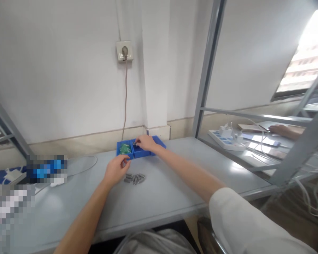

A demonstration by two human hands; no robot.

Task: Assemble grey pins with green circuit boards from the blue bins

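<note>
My right hand (146, 143) reaches into the middle compartment of a blue divided bin (141, 153). Its fingertips are pinched together at a cluster of small dark and silvery parts (134, 144); what lies between them is hidden. Just in front of the bin's left compartment is my left hand (117, 168), its fingers curled in with thumb and forefinger close together. Anything it holds is too small to make out. Green pieces (125, 148) fill that left compartment. Several short metal cylinders (135, 178) lie loosely on the grey table (159, 192), to the right of my left hand.
A wall socket (124, 52) with a hanging cord is behind the bin. On the left, a thin white cable (95, 163) crosses the table. A metal frame post (208, 67) stands at the right, beyond it a power strip (226, 140) and another person's hand (277, 129).
</note>
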